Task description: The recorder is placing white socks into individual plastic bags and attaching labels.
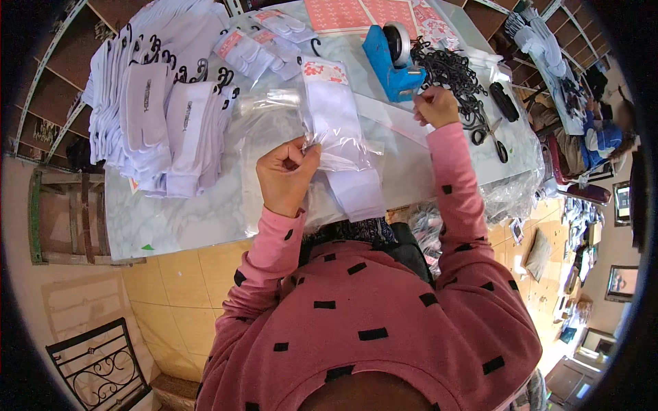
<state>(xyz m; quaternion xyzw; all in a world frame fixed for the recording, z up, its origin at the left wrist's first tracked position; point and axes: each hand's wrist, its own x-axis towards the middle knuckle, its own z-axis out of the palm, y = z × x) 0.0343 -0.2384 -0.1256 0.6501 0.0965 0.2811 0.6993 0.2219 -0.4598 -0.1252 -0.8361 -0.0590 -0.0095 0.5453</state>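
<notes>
A pair of white socks (334, 109) with a red-and-white printed label and a black hook lies partly inside a clear plastic bag (346, 147); its lower end sticks out toward me. My left hand (284, 177) pinches the bag's plastic at the left side of the socks. Beside the front end of a blue tape dispenser (386, 65) is my right hand (437, 108), its fingers pinched together. Whatever they may hold is too small to make out. The dispenser carries a roll of tape (397, 42).
Hanger-hooked white socks (147, 103) are piled at the left, and several labelled pairs (250, 51) lie at the back. Black plastic hooks (449, 72) heap up at the right, near scissors (490, 137). Printed pink sheets (336, 15) lie at the far edge. A person (600, 140) sits far right.
</notes>
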